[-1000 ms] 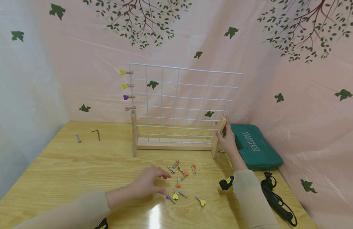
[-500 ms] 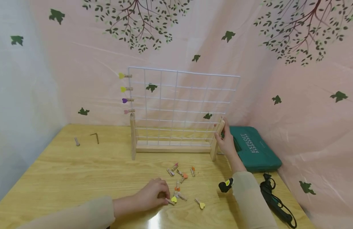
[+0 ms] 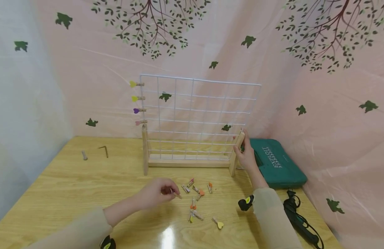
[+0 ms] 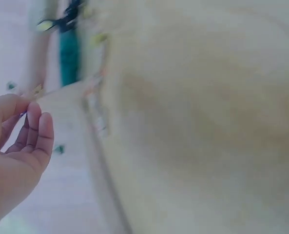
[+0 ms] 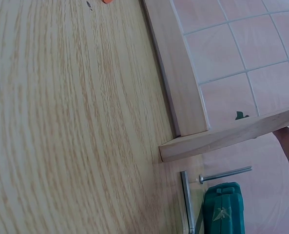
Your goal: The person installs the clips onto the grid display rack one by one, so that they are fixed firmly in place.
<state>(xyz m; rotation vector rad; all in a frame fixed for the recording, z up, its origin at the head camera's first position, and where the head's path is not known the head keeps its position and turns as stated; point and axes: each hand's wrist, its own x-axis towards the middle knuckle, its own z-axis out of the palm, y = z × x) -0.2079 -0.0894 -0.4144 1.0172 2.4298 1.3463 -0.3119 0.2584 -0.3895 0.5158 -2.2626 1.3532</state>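
Pinched between the thumb and fingertips of my left hand (image 3: pixel 154 194) is a small wooden clothespin (image 4: pixel 38 89); a bit of purple shows at the fingers in the left wrist view. The hand is raised over the table, left of several loose clothespins with coloured hearts, among them an orange one (image 3: pixel 201 193) and a yellow one (image 3: pixel 220 225). My right hand (image 3: pixel 248 156) grips the right wooden post (image 3: pixel 233 163) of a stand holding a white wire grid (image 3: pixel 192 79). Clipped down the grid's left edge are several heart clothespins, yellow (image 3: pixel 133 84), purple (image 3: pixel 136 111) and pink (image 3: pixel 138 123).
A green case (image 3: pixel 285 174) lies behind the right forearm, with a black corded tool (image 3: pixel 300 221) in front of it. At the far left are a bolt (image 3: pixel 84 155) and a hex key (image 3: pixel 106 152). Another bolt (image 5: pixel 227 174) appears beside the post.
The left hand reached down to the loose clothespins, picked up the purple one and lifted it away to the left. The right hand keeps its grip on the post.
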